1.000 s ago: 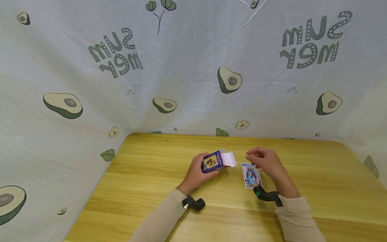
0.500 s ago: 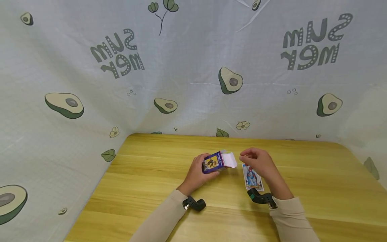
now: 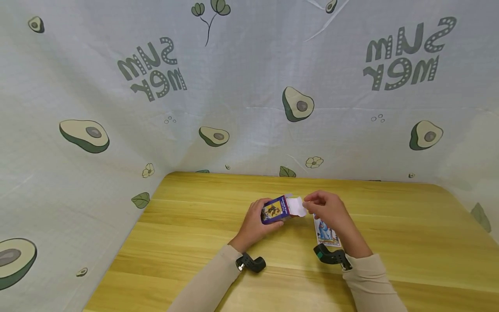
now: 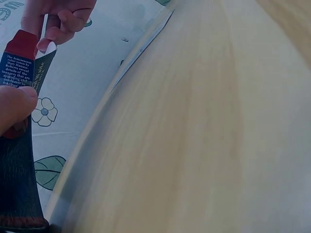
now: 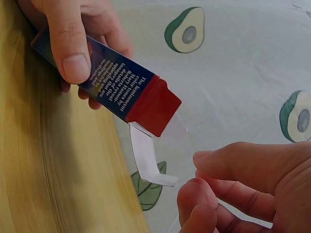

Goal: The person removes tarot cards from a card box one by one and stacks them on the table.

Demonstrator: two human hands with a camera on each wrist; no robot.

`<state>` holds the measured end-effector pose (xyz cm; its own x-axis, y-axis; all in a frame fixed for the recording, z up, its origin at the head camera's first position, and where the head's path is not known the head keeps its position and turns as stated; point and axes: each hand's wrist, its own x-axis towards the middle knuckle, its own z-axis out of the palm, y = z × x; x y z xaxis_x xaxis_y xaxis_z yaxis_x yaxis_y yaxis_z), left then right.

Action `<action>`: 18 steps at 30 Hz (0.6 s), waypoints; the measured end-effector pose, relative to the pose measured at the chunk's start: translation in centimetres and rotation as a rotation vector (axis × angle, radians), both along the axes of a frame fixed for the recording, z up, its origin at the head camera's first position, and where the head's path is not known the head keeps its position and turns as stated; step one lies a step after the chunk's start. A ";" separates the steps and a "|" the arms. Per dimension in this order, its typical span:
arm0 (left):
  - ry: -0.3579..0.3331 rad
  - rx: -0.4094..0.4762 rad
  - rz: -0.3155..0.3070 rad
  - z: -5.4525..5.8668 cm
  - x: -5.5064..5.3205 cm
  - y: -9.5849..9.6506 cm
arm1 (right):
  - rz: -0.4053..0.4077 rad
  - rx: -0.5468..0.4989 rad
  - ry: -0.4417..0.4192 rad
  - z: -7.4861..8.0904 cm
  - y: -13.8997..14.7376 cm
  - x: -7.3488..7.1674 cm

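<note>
Card box (image 3: 274, 210): we are holding it tilted over the tabletop (image 3: 202, 203), its white flap (image 3: 297, 207) jutting rightward.
Left grip (image 3: 254, 221): we are wrapping thumb and fingers round the box's sides.
Right grip (image 3: 329, 212): we are holding thumb and fingertips slightly parted near the flap, apparently gripping nothing.
Handling: we are judging the box light, smooth and crushable, best held by its sides; the thin flap is probably needing a gentle pinch.
Room: we are seeing bare wood leftward, the back edge (image 3: 234, 174) beyond, a card (image 3: 326, 234) lying partly beneath the right grip.
</note>
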<state>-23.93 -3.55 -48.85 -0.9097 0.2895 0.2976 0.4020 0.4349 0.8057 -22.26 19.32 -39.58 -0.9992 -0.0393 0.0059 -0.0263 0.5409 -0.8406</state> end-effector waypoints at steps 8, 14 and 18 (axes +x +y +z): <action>-0.009 0.000 0.001 0.1 0.0 0.1 | -0.004 -0.016 -0.017 0.2 -0.8 0.0; -0.011 -0.001 0.003 0.2 0.0 0.1 | 0.001 0.004 -0.006 0.0 -1.1 -0.1; -0.024 0.000 0.005 0.2 0.0 0.2 | 0.005 0.028 0.004 -0.4 -1.2 -0.2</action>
<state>-23.91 -3.38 -48.67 -0.9181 0.2845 0.2759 0.3803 0.4368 0.8152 -22.48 18.08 -39.98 -0.9990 -0.0447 0.0084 -0.0322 0.5644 -0.8249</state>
